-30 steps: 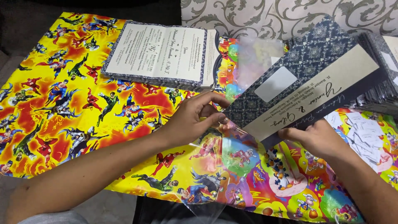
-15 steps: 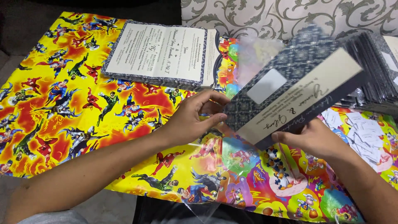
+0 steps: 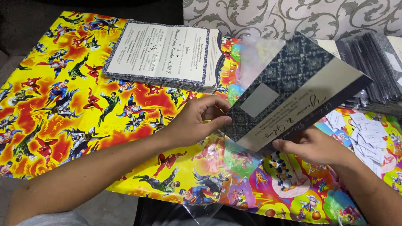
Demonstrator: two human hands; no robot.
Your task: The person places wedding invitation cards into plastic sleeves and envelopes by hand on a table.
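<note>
Navy card w/ clear sleeve – both hands clamped: left, right

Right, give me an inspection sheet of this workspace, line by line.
Surface: table covered with bright cartoon gift wrap, yellow on the left, multicoloured on the right.
Job's things: dark patterned card with a pale band, held tilted above the table; clear plastic sleeve below its lower edge.
Clutter: stack of open printed cards at the back; pile of dark wrapped cards at far right; small white paper slips beneath that pile.
Grips: left hand pinches at the card's lower left corner; right hand holds the card's bottom edge from beneath.
Cables: nothing seen.
Surroundings: grey fabric with a pale scroll pattern behind; dark area at the upper left.
</note>
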